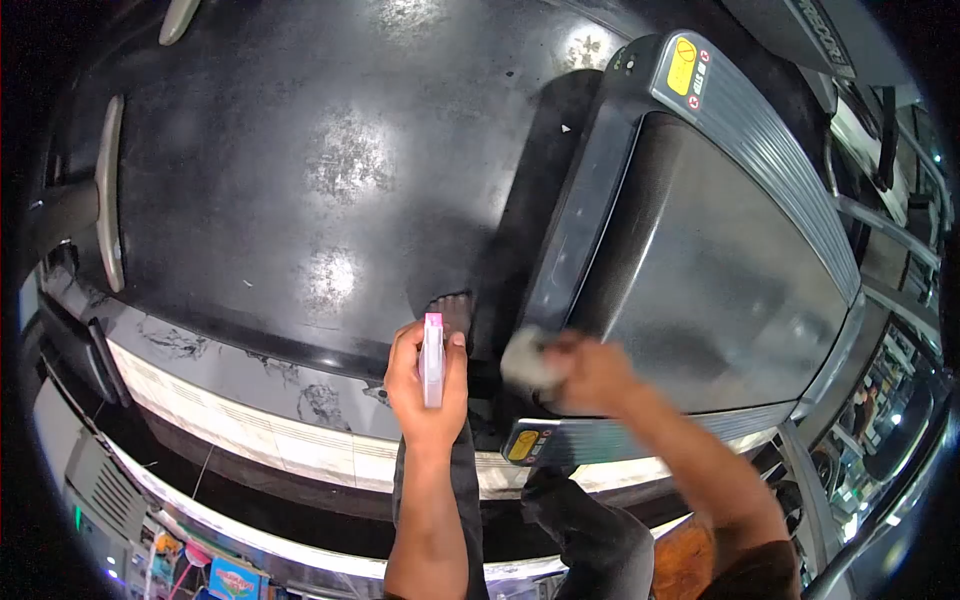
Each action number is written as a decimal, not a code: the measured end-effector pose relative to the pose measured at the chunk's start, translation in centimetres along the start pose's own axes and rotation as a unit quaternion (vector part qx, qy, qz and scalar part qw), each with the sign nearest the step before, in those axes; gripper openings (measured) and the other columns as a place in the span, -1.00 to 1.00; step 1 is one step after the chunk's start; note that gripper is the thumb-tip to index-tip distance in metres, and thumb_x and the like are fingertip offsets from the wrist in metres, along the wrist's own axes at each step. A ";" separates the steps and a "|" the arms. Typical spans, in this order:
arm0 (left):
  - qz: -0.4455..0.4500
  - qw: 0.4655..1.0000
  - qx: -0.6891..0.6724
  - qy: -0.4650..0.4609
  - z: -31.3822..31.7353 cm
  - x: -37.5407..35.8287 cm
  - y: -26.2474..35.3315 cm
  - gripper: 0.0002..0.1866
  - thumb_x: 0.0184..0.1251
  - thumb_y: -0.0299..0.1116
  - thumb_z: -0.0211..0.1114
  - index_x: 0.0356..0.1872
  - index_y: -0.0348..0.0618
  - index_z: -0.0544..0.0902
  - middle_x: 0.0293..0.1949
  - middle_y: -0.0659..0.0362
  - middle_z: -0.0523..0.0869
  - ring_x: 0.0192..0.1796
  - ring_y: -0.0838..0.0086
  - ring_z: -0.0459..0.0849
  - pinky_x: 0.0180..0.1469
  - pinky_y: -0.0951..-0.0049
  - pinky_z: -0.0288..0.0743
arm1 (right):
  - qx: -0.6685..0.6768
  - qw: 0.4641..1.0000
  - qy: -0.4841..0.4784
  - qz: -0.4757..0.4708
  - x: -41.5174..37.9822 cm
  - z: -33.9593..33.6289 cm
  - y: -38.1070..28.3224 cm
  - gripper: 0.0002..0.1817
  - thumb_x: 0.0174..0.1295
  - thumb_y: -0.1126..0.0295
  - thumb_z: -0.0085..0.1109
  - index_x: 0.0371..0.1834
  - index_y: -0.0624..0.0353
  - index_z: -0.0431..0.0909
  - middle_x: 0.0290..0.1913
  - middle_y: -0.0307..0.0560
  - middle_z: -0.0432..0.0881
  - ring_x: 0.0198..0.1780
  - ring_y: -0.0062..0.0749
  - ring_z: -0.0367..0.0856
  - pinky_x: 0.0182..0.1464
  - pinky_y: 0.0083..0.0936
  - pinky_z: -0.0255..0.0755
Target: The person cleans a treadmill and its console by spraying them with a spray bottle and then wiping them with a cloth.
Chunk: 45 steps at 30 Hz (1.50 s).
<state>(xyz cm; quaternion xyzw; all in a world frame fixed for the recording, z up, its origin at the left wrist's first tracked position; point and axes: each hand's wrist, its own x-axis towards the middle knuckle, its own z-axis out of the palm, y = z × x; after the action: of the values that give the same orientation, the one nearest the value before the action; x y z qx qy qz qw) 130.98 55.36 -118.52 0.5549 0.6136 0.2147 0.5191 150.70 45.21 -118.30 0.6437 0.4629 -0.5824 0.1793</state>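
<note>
My left hand point(428, 424) is wrapped round a slim, whitish see-through object point(433, 365) with a pink end, held over the dark floor. What kind of object it is I cannot tell. My right hand point(592, 375), blurred by motion, grips a pale grey cloth point(528, 360). This cloth is at the near corner of the treadmill's rear end, beside the black belt point(720, 270). Grey ribbed side rails point(770, 135) border the belt, with a yellow warning label point(682, 66) at the far corner.
My bare foot point(455, 308) rests on the dark floor point(250, 170) just beyond my left hand. Beige-ended equipment feet point(110, 190) stand at the left. A marble-patterned ledge point(240, 365) runs along the near side. Metal frames point(890, 220) of other machines rise at the right.
</note>
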 end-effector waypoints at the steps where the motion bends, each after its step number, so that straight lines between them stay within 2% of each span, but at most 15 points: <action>1: 0.004 1.000 0.007 -0.004 0.1 0.1 -0.1 -0.85 0.32 -0.48 0.38 -0.16 -0.24 0.61 -0.28 0.24 0.66 -0.25 0.61 0.56 -0.13 0.56 0.46 | -0.064 0.994 0.013 0.083 0.5 -3.3 1.8 -0.40 -0.03 0.18 0.40 0.13 0.16 0.54 0.10 0.17 0.63 0.11 0.06 0.64 0.20 -0.15 0.53; 2: 0.008 1.000 0.016 -0.011 0.2 0.0 0.0 -0.85 0.32 -0.49 0.38 -0.16 -0.24 0.61 -0.28 0.24 0.66 -0.25 0.61 0.56 -0.13 0.56 0.46 | 0.007 0.965 0.264 0.014 -0.2 -4.8 5.4 -0.48 0.02 0.33 0.40 0.11 0.15 0.55 0.09 0.13 0.64 0.09 0.06 0.65 0.12 -0.15 0.56; 4: 0.013 1.000 0.017 -0.015 0.7 -0.1 0.1 -0.85 0.32 -0.49 0.38 -0.15 -0.24 0.61 -0.27 0.24 0.67 -0.25 0.62 0.56 -0.14 0.56 0.45 | 0.068 0.904 0.408 0.107 1.2 -10.6 11.6 -0.47 0.07 0.37 0.40 0.15 0.19 0.53 0.08 0.19 0.63 0.08 0.13 0.63 0.14 -0.13 0.53; 6: 0.018 0.999 0.017 -0.020 1.3 0.1 0.4 -0.85 0.32 -0.50 0.37 -0.15 -0.24 0.61 -0.27 0.24 0.67 -0.26 0.62 0.56 -0.15 0.57 0.45 | 0.026 0.806 0.564 0.175 1.8 -13.3 15.1 -0.47 0.10 0.39 0.38 0.16 0.26 0.50 0.08 0.27 0.60 0.09 0.20 0.61 0.16 -0.08 0.50; 9: 0.009 0.999 0.021 -0.031 1.7 0.0 0.7 -0.84 0.31 -0.50 0.37 -0.14 -0.24 0.61 -0.28 0.23 0.66 -0.26 0.62 0.56 -0.15 0.57 0.45 | 0.070 0.803 0.573 0.147 3.9 -8.6 17.5 -0.44 0.12 0.41 0.37 0.21 0.31 0.46 0.08 0.34 0.58 0.10 0.28 0.59 0.16 -0.05 0.49; 16: 0.026 0.998 0.046 -0.030 3.2 0.0 -0.4 -0.82 0.31 -0.48 0.39 -0.12 -0.22 0.62 -0.31 0.27 0.65 -0.28 0.65 0.55 -0.19 0.59 0.44 | 0.139 0.890 0.411 0.140 2.2 -8.9 14.8 -0.35 0.10 0.51 0.33 0.26 0.27 0.25 0.04 0.43 0.57 0.08 0.36 0.58 0.14 0.04 0.48; 19: -0.014 0.998 0.032 -0.050 4.0 -0.1 -0.2 -0.81 0.26 -0.55 0.39 -0.16 -0.29 0.59 -0.21 0.08 0.66 -0.24 0.46 0.63 -0.13 0.48 0.50 | 0.143 0.906 0.351 0.190 3.1 -10.0 15.2 -0.33 0.13 0.50 0.34 0.25 0.24 0.15 0.04 0.46 0.56 0.07 0.37 0.59 0.14 0.03 0.49; 22: 0.023 0.998 0.034 -0.056 5.0 -0.4 0.0 -0.84 0.31 -0.48 0.39 -0.13 -0.18 0.63 -0.34 0.32 0.63 -0.33 0.70 0.50 -0.24 0.65 0.39 | 0.150 0.915 0.290 0.237 3.2 -11.3 15.0 -0.29 0.21 0.38 0.38 0.20 0.28 0.02 -0.05 0.50 0.59 0.03 0.39 0.61 0.09 0.01 0.54; 25: -0.004 0.996 0.030 -0.088 5.4 -1.6 1.6 -0.85 0.30 -0.49 0.40 -0.17 -0.22 0.62 -0.35 0.29 0.63 -0.33 0.69 0.51 -0.24 0.63 0.40 | 0.141 0.926 0.243 0.254 3.5 -12.5 15.5 -0.25 0.22 0.33 0.39 0.20 0.29 -0.04 -0.09 0.50 0.61 0.02 0.37 0.63 0.07 -0.01 0.56; 26: 0.001 0.995 0.013 -0.098 5.4 -2.1 1.0 -0.82 0.26 -0.56 0.40 -0.19 -0.30 0.58 -0.21 0.07 0.68 -0.23 0.43 0.67 -0.12 0.47 0.52 | 0.136 0.930 0.222 0.260 3.6 -12.7 15.7 -0.23 0.22 0.32 0.40 0.22 0.29 -0.05 -0.09 0.49 0.61 0.03 0.35 0.64 0.07 -0.02 0.56; 29: -0.043 0.993 0.015 -0.109 5.6 -2.7 1.7 -0.82 0.25 -0.56 0.41 -0.19 -0.30 0.58 -0.23 0.07 0.69 -0.25 0.42 0.68 -0.12 0.46 0.53 | 0.150 0.923 0.195 0.296 3.0 -13.7 14.6 -0.25 0.22 0.31 0.40 0.25 0.17 0.00 0.11 0.35 0.56 0.18 0.21 0.60 0.20 -0.05 0.52; 30: -0.046 0.991 0.031 -0.119 5.5 -2.8 2.2 -0.87 0.31 -0.53 0.37 -0.18 -0.24 0.61 -0.27 0.25 0.66 -0.26 0.64 0.58 -0.17 0.58 0.46 | 0.156 0.921 0.202 0.294 2.9 -13.8 14.7 -0.25 0.22 0.31 0.40 0.25 0.16 0.00 0.13 0.33 0.55 0.19 0.21 0.59 0.20 -0.04 0.52; 33: -0.055 0.988 0.042 -0.141 5.2 -2.6 4.1 -0.87 0.32 -0.53 0.37 -0.17 -0.24 0.61 -0.22 0.23 0.66 -0.22 0.62 0.59 -0.14 0.57 0.47 | 0.177 0.916 0.221 0.285 3.1 -12.8 15.1 -0.26 0.22 0.31 0.39 0.26 0.14 0.01 0.17 0.27 0.53 0.20 0.21 0.58 0.20 -0.01 0.52; 42: 0.121 0.972 0.107 -0.168 5.0 -0.1 10.5 -0.75 0.17 -0.59 0.44 -0.15 -0.29 0.60 -0.12 -0.01 0.69 -0.13 0.25 0.69 -0.03 0.39 0.55 | 0.209 0.905 0.259 0.265 3.0 -12.9 15.1 -0.31 0.23 0.36 0.36 0.28 0.09 0.06 0.17 0.25 0.52 0.18 0.26 0.58 0.15 0.02 0.53; 45: 0.136 0.959 0.131 -0.212 6.1 -0.6 13.6 -0.71 0.10 -0.58 0.47 -0.15 -0.28 0.61 -0.10 -0.01 0.70 -0.03 0.15 0.68 0.07 0.29 0.51 | 0.223 0.901 0.259 0.267 2.3 -12.6 15.1 -0.32 0.23 0.38 0.35 0.28 0.10 0.08 0.17 0.25 0.52 0.17 0.26 0.59 0.15 0.03 0.53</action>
<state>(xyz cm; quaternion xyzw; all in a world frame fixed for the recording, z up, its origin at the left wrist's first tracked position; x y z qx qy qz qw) 142.44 56.89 -109.14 0.7293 0.4312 0.0785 0.5253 169.94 48.18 -121.83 0.8943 0.1619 -0.4137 0.0532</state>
